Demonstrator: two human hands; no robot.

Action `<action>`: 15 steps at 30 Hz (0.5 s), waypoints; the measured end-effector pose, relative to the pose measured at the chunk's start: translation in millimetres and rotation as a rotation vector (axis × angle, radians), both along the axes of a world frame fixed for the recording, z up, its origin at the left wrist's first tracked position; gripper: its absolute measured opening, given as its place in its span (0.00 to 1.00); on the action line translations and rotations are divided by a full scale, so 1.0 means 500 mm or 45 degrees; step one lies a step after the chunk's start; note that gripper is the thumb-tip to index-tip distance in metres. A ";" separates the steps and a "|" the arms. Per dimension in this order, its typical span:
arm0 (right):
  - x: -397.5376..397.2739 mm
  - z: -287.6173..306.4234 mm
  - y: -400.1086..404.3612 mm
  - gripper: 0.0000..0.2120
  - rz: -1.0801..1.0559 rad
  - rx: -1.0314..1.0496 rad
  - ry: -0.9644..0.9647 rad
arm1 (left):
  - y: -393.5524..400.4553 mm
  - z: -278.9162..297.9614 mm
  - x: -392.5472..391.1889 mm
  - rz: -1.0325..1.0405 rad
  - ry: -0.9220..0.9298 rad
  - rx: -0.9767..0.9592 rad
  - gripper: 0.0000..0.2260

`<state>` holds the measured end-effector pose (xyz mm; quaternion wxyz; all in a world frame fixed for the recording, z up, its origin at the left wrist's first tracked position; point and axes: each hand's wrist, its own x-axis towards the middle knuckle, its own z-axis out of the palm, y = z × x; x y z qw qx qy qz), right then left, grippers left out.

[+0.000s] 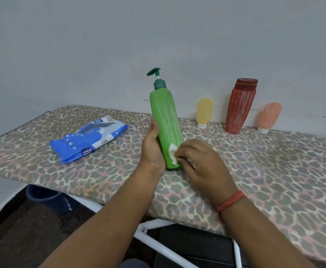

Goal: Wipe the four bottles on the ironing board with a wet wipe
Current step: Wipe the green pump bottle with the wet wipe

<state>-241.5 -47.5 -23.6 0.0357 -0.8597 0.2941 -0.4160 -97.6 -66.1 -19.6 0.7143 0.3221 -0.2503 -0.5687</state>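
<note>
- The green pump bottle (166,128) leans slightly, its base on the ironing board (255,167), with the left hand (152,149) wrapped round its lower half, thumb in front and fingers curled behind.
- The right hand (201,163) pinches a crumpled white wet wipe (173,155) against the bottle's lower right side, near the base.
- Beyond the green bottle, against the wall, stand 3 others: yellow bottle (204,113), red bottle (241,107), pink bottle (269,117).
- A blue wipes pack (89,140) lies left of the green bottle.

Blue wipes pack (89,140) — "mee mee" logo at near corner, again at far end; barcode unreadable.
</note>
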 end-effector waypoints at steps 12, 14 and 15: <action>0.001 -0.007 0.011 0.04 -0.004 0.013 0.100 | -0.007 -0.009 0.007 0.014 0.029 0.036 0.32; -0.004 -0.005 0.002 0.04 -0.158 0.141 -0.032 | -0.009 -0.012 0.008 0.031 0.006 0.033 0.31; -0.008 -0.004 -0.002 0.04 -0.209 0.188 -0.070 | -0.009 -0.013 0.009 0.033 -0.007 0.034 0.31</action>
